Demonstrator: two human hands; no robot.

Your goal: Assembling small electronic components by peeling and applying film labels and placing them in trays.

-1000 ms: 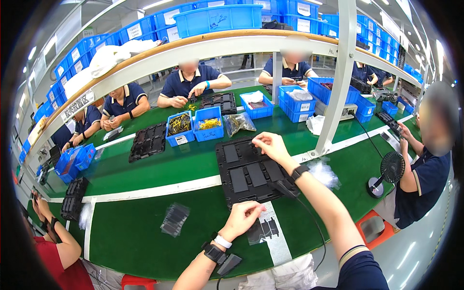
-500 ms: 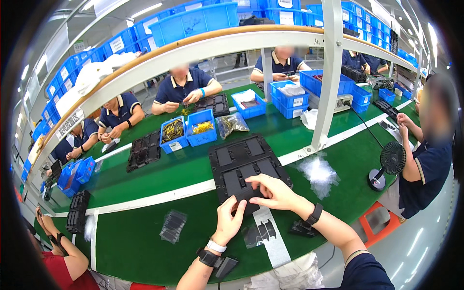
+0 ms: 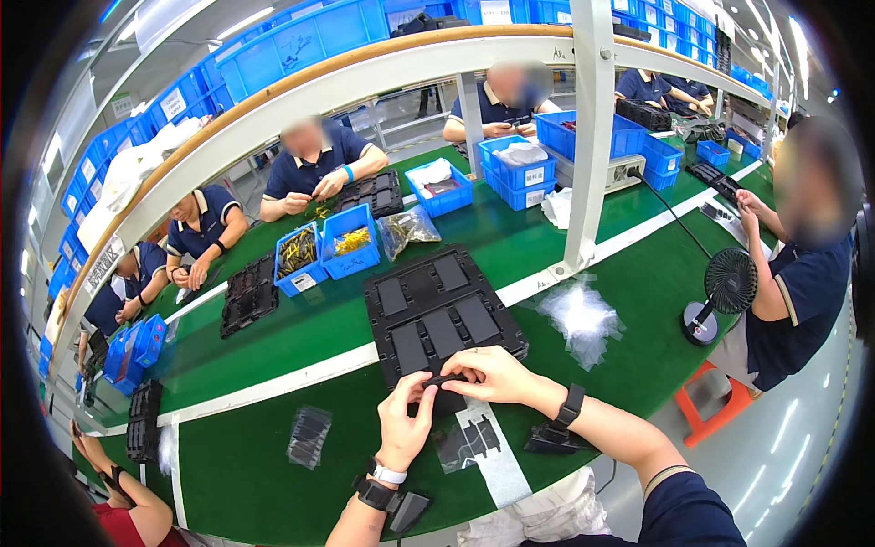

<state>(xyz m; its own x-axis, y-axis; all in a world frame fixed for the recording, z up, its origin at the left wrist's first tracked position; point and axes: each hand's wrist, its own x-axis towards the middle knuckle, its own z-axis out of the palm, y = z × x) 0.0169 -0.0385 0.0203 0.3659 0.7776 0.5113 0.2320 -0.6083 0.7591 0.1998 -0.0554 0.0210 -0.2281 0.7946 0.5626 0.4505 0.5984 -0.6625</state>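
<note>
My left hand [image 3: 406, 421] and my right hand [image 3: 492, 376] meet in front of the near edge of a black tray [image 3: 375, 314]. Between their fingertips is a small, flat black part [image 3: 445, 380], pinched by both hands; its exact kind is too small to make out. Dark grey rectangular pieces [image 3: 441, 335] lie in the tray's pockets. Just below the hands, a clear film sheet with black shaped stickers [image 3: 480, 438] rests across the white strip on the green table. Another clear sheet with dark strips [image 3: 310, 436] lies left of my left hand.
A pile of clear film pieces [image 3: 581, 314] lies right of the tray, near a small black fan [image 3: 730, 281]. Blue bins [image 3: 349, 242] with yellow parts stand beyond. A white post [image 3: 591, 146] rises behind the tray. Co-workers sit across the table and at both sides.
My right hand's fingers have come down and closed against the left hand's fingertips, on the black part. The whole view has shifted slightly, with the scene moving left.
</note>
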